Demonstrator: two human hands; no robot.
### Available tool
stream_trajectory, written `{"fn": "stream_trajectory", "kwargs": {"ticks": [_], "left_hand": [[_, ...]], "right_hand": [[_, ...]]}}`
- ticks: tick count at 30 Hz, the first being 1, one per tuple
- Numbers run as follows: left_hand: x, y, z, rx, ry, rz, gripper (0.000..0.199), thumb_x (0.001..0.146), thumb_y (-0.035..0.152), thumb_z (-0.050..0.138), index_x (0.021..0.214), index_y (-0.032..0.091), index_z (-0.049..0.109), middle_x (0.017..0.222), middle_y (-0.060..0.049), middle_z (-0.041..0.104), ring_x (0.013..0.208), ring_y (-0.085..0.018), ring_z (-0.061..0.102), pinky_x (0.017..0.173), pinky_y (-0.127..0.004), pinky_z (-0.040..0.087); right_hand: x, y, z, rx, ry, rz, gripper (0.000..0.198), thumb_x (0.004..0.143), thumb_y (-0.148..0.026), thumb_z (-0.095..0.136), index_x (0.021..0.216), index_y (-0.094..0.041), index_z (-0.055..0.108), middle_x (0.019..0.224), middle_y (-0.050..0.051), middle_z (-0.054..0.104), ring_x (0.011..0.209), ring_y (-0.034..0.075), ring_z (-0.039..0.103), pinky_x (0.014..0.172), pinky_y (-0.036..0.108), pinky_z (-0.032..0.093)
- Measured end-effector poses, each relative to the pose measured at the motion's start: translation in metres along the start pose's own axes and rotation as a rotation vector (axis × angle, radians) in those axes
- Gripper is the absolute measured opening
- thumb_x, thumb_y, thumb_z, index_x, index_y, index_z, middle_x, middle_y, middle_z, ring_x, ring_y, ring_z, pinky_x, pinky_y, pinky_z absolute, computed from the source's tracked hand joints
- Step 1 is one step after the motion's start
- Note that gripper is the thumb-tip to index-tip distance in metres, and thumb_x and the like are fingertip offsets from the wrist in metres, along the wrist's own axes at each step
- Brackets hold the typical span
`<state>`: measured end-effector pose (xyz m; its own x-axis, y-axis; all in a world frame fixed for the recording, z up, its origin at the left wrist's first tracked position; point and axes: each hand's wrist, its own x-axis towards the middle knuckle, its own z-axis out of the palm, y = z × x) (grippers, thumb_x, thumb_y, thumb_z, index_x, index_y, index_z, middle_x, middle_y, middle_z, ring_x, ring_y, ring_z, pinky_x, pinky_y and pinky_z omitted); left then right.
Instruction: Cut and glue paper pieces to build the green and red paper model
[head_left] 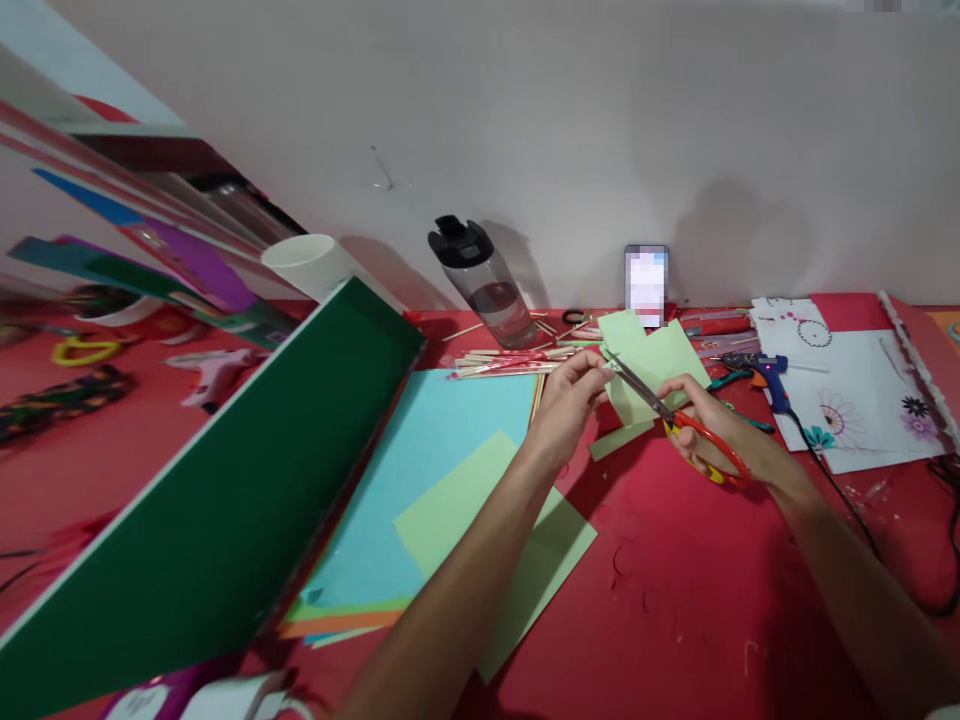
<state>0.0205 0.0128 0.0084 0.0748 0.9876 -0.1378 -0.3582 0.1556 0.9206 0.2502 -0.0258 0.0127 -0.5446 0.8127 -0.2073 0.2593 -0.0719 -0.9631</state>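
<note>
My right hand [709, 425] is closed around the handles of a pair of scissors [721, 448] with red-orange and yellow grips. Their dark blades point left and up, slightly parted, toward the fingertips of my left hand. My left hand [564, 402] is pinched beside the blade tips on what looks like a small piece of light green paper; the fingers hide most of it. Just behind the blades lie light green paper sheets [686, 355], and a narrow green strip [621, 440] rests on the table below them.
Stacked coloured paper [465, 400] lies left of my arms, beside a standing dark green board [247, 500]. A water bottle [491, 290], thin sticks [510, 362] and a phone [646, 285] are along the wall. Rightward sit a blue glue gun [776, 382] with its cord and decorated white paper [862, 405].
</note>
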Motion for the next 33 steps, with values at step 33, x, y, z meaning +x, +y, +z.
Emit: {"fn": "stream_trajectory", "kwargs": {"ticks": [33], "left_hand": [[0.000,0.002,-0.001,0.065,-0.014,0.043,0.021,0.072,0.027,0.078,0.074,0.021,0.058,0.073,0.004,0.051,0.067,-0.012,0.047,0.066,-0.023,0.044]], "right_hand": [[0.001,-0.008,0.003,-0.080,0.045,-0.061,0.050,0.095,-0.066,0.067,0.116,-0.029,0.042,0.066,-0.012,0.046,0.044,0.009,0.040,0.043,0.019,0.032]]}}
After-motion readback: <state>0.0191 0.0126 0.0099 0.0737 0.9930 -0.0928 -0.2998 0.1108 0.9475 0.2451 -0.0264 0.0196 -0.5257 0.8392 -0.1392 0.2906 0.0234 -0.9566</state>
